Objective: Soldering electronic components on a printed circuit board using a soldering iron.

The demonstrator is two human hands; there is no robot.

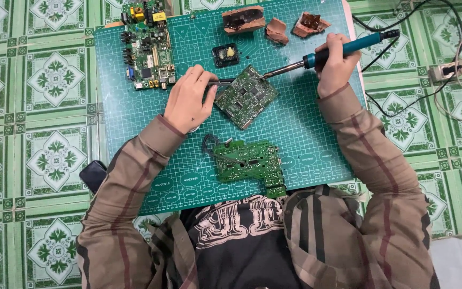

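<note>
A square green circuit board [245, 97] lies tilted at the middle of a green cutting mat [135, 123]. My left hand [190, 100] rests beside its left edge and grips thin metal tweezers [221, 82] that reach onto the board. My right hand [334, 65] holds a soldering iron [343, 48] with a teal handle; its metal tip touches the board's upper right corner.
A second green board [248, 162] with dark wires lies near me. A larger board [148, 45] sits at the mat's top left. A small black part [225, 55] and brown broken pieces [277, 30] lie at the top. A power strip [454, 68] and black cables are right. A dark object [92, 175] lies left.
</note>
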